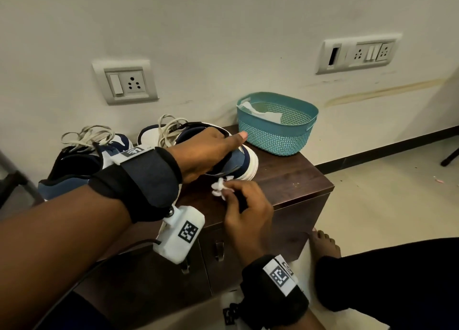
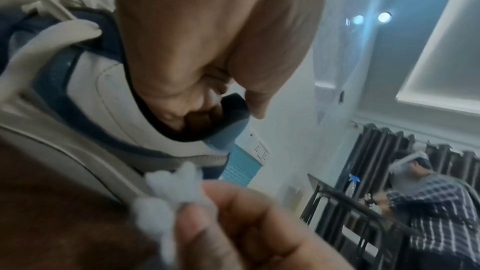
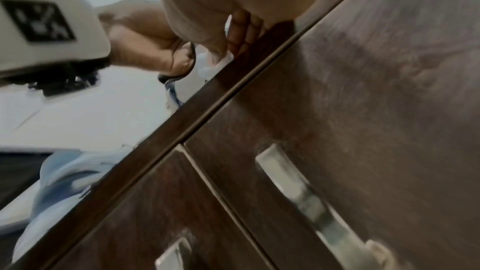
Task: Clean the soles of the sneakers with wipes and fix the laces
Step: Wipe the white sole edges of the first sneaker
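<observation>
Two blue-and-white sneakers stand on a dark wooden cabinet (image 1: 293,178). My left hand (image 1: 211,153) grips the collar of the right sneaker (image 1: 248,161), fingers inside its opening, thumb pointing right; the left wrist view shows this sneaker (image 2: 103,93) close up with my left hand (image 2: 197,81) hooked in it. My right hand (image 1: 238,200) pinches a crumpled white wipe (image 1: 219,187) beside the white sole at the heel; the wipe (image 2: 171,190) touches or nearly touches the sole edge. The other sneaker (image 1: 74,165) sits to the left, laces loose on top.
A teal perforated basket (image 1: 278,136) holding white wipes stands at the cabinet's back right by the wall. The cabinet front has metal handles (image 3: 291,184). My bare foot (image 1: 323,242) is on the tiled floor to the right. Another person (image 2: 426,192) is in the background.
</observation>
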`<state>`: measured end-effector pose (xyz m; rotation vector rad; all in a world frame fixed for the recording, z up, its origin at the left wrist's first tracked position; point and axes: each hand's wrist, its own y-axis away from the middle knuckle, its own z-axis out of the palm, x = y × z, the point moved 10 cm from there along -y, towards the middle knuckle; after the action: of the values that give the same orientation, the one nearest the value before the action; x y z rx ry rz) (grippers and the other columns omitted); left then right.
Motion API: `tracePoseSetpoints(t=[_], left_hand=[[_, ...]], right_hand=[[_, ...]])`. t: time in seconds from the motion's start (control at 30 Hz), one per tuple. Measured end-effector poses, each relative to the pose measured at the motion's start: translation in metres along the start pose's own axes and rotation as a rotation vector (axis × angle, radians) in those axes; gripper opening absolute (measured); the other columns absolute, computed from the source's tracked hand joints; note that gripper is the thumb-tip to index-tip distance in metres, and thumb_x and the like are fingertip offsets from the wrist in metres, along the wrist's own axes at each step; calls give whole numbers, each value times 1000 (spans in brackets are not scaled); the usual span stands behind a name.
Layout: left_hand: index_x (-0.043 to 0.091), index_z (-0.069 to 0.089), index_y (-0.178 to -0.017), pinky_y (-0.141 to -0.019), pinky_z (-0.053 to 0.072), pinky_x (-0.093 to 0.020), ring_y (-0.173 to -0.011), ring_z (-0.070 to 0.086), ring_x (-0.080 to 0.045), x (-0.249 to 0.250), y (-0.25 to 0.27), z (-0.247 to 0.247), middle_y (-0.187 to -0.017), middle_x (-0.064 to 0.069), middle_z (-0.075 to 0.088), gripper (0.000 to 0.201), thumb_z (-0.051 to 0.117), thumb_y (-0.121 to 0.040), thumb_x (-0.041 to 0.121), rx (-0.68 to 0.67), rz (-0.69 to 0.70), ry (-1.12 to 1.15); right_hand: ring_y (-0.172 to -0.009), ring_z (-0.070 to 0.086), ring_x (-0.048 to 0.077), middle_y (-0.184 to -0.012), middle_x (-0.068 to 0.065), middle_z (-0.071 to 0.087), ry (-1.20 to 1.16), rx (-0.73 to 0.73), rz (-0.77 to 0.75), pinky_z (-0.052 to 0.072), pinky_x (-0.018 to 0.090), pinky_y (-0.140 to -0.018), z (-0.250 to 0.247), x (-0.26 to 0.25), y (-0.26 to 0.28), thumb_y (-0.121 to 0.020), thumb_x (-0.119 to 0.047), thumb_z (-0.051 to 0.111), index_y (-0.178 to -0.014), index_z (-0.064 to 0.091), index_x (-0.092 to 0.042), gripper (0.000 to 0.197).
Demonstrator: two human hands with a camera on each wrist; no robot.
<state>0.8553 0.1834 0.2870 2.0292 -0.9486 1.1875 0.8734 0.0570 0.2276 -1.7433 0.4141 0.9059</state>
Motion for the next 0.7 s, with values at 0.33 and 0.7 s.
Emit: tracePoseSetpoints(t=[0.33, 0.7], left_hand=[[14, 48, -64, -51, 26, -32, -52, 39, -13, 29, -2, -3, -56, 2, 42, 45, 62, -97, 40, 96, 255, -744], [23, 42, -67, -50, 24, -24, -58, 40, -6, 33, -9, 2, -65, 5, 44, 39, 57, -102, 35, 115, 164, -711]], right_hand=[[-91, 71, 10, -103, 3, 72, -205, 243, 284, 53, 17, -74, -41, 35, -32, -92, -10, 69, -106, 73, -14, 15], [-92, 63, 2, -103, 3, 67, 57, 192, -39, 49, 15, -81, -30, -9, -21, -89, 3, 68, -103, 74, -6, 18]])
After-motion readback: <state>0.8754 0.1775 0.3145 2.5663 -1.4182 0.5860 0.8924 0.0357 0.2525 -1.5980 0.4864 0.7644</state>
